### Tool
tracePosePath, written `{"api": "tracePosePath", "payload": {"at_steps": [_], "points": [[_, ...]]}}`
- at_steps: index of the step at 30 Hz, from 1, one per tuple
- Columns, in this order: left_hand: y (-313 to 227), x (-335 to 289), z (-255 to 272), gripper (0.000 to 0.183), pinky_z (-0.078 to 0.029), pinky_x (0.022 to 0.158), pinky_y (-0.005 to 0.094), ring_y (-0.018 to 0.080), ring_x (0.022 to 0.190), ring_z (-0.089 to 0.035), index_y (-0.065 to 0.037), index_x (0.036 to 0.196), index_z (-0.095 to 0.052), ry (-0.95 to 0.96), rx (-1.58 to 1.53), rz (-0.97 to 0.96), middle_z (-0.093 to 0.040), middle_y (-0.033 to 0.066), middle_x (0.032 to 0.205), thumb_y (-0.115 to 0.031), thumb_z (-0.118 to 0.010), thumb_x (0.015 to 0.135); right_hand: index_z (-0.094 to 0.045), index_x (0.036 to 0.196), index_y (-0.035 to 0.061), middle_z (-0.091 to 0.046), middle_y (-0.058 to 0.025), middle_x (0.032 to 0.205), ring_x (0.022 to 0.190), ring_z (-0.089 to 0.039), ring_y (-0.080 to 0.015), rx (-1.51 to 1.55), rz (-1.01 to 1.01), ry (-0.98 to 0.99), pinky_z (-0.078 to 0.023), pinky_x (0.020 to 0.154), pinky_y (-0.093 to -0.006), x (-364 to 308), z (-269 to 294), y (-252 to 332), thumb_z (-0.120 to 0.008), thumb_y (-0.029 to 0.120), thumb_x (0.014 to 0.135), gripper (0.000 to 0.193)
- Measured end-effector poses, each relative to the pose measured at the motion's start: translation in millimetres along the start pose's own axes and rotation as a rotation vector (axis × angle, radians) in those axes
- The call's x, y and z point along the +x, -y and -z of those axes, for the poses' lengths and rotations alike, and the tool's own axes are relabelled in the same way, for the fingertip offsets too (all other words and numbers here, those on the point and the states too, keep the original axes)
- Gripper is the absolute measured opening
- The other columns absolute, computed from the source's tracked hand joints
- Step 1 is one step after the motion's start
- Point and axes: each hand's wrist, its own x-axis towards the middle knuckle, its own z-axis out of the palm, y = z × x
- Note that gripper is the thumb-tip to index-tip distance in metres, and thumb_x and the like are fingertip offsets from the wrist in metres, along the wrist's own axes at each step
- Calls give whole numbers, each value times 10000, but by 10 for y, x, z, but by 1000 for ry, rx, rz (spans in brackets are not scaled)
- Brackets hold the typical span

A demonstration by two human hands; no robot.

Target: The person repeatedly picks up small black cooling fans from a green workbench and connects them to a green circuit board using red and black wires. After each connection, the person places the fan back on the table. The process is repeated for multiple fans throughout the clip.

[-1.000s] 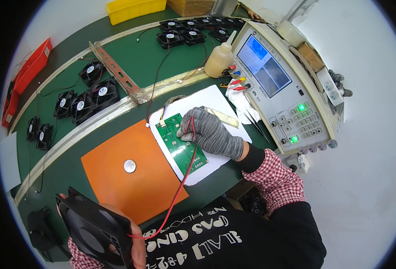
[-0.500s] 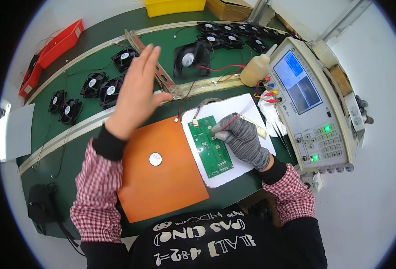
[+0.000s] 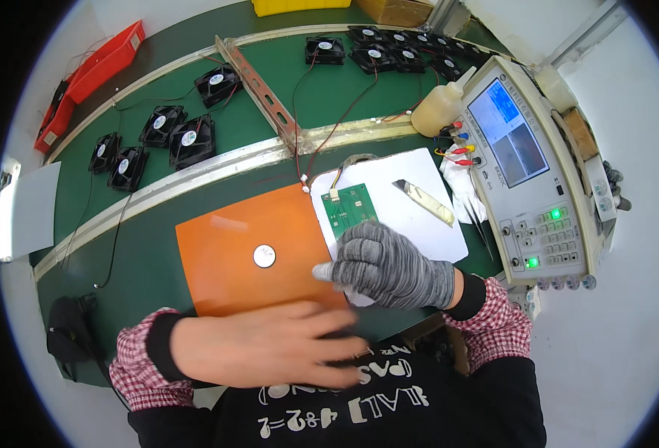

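My near left hand [image 3: 270, 348] spreads, released; my right hand [image 3: 389, 265] curls over the green board [image 3: 350, 207], its grasp I can't tell, so I should press lightly

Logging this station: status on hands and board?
Left hand bare, open, blurred, over near edge of orange mat. Gloved right hand curled, grip unclear, hiding near end of green circuit board. Board on white sheet.

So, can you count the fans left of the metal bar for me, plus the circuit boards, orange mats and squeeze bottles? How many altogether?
Black fans left of the bar: 5
Green circuit boards: 1
Orange mats: 1
Squeeze bottles: 1
Total: 8
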Motion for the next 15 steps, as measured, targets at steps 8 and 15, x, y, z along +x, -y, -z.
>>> {"api": "tracePosePath", "payload": {"at_steps": [8, 15], "points": [[357, -803, 194, 441, -374, 1111, 461, 352, 1372, -406, -125, 1186, -613, -409, 929, 1010, -443, 140, 1478, 10, -588, 767, -720, 981, 72, -603, -83, 924, 962, -593, -268, -191, -550, -25, -461, 886, -389, -203, 313, -272, -710, 156, 810, 191], [285, -496, -237, 335, -399, 1105, 461, 351, 1312, -495, -207, 1171, -617, -298, 501, 591, -442, 143, 1483, -120, -572, 850, -732, 890, 77, -631, -59, 826, 832, -610, -242, 276, -653, -263, -465, 809, -367, -202, 25, -405, -785, 155, 770, 152]]}}
